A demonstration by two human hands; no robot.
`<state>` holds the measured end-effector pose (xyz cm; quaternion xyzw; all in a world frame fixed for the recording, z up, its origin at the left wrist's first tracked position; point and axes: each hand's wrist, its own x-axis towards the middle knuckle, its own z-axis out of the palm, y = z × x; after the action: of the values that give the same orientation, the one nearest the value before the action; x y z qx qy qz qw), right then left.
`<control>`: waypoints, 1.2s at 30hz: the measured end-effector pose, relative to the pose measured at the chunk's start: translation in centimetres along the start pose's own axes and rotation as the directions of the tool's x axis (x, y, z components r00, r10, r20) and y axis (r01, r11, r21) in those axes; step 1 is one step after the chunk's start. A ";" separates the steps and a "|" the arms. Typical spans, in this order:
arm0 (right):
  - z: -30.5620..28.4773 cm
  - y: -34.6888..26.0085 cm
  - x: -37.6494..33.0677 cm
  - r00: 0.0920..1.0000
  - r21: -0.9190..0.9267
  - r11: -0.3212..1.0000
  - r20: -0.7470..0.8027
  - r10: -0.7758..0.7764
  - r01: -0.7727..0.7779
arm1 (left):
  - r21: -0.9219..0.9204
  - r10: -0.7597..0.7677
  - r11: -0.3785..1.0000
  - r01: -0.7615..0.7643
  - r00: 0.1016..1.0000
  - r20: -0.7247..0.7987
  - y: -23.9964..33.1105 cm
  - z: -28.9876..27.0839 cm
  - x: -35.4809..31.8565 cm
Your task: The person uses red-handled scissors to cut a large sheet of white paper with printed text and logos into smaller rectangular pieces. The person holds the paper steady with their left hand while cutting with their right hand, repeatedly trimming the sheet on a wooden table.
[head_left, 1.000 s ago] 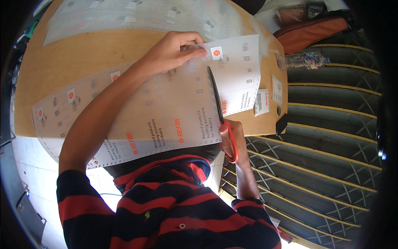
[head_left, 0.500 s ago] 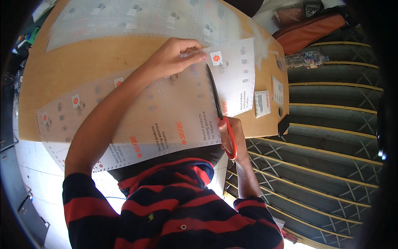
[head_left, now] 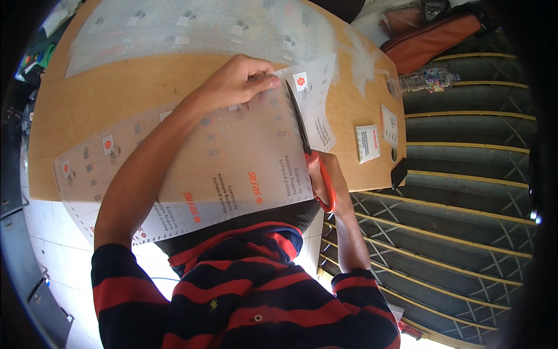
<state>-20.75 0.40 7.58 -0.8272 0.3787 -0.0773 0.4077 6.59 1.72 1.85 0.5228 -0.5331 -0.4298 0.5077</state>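
A large translucent printed sheet (head_left: 232, 152) with red and black print stretches over the near part of the table and hangs past its edge. My left hand (head_left: 251, 80) pinches its far edge between thumb and fingers. Scissors with red handles (head_left: 328, 189) and dark blades (head_left: 300, 119) are in my right hand (head_left: 325, 171), pointing away from me. The blades look nearly together and lie along a cut in the sheet. To their right, a partly severed strip (head_left: 317, 107) of the sheet bends and droops.
More translucent printed sheets (head_left: 203, 26) cover the table's far side. Two small printed pieces (head_left: 367, 144) lie at the right, near a dark corner piece (head_left: 399, 173). A clear plastic bottle (head_left: 427, 81) and a brown case (head_left: 433, 38) are beyond the wooden table (head_left: 64, 128), beside a slatted metal shutter (head_left: 465, 174).
The scissors and my right hand have moved slightly farther from me along the sheet. The strip on the right has twisted and sagged. My left hand has shifted slightly left.
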 end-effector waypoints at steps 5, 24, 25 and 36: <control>0.1 0.4 1.0 0.995 -0.092 0.992 -0.042 -0.091 0.087 | -0.032 0.015 0.999 -0.016 0.999 -0.033 0.2 0.0 0.0; -0.2 1.0 2.3 1.000 -0.078 0.997 0.005 -0.029 0.029 | 0.035 0.036 0.999 -0.035 0.999 -0.021 -0.4 -0.1 0.3; -0.1 1.1 2.3 0.999 -0.067 0.997 -0.006 -0.042 0.041 | 0.028 0.023 0.999 -0.022 1.000 -0.016 -0.2 0.0 0.2; -0.5 -0.1 2.7 0.987 -0.046 0.987 0.018 0.158 -0.157 | 0.200 0.019 0.979 -0.028 0.999 0.047 -1.2 0.4 0.5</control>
<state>-18.95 -1.72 7.50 -0.8044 0.4401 -0.0275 0.3983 6.32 1.07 0.66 0.5552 -0.5910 -0.3795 0.4454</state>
